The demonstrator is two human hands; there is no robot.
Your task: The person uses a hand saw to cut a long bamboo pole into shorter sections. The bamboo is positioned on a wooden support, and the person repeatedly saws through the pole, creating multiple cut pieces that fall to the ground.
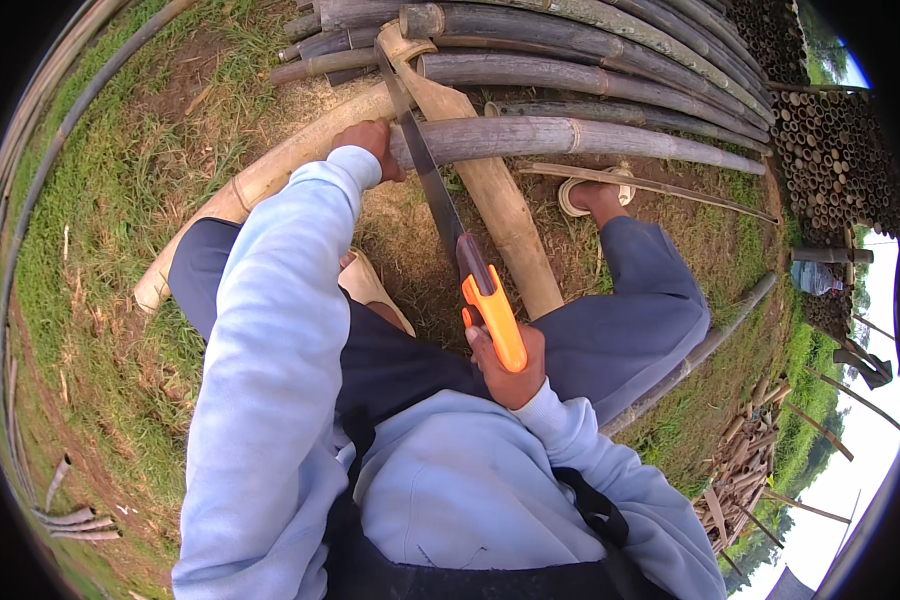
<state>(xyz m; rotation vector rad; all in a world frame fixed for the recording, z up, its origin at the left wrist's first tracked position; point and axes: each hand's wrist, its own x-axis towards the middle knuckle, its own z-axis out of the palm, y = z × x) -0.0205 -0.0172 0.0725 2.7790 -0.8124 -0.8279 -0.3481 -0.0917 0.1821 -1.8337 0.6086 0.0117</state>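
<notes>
My right hand (515, 368) is closed around the orange handle of a hand saw (432, 185). The saw's long blade points away from me and lies across a grey bamboo pole (530, 139), close to the pole's near left end. Just left of the blade, my left hand (370, 143) grips that end, its fingers partly hidden by the sleeve and the pole. Under it, two pale bamboo lengths meet at the far side: a light bamboo support (500, 215) slanting right and a curved light bamboo piece (232, 198) running left.
Several grey bamboo poles (530, 70) lie stacked beyond the saw. A thin bamboo strip (660, 188) rests near my right foot (598, 195). Cut bamboo ends (835, 155) are piled at the far right, and bamboo scraps (742, 455) are heaped at lower right.
</notes>
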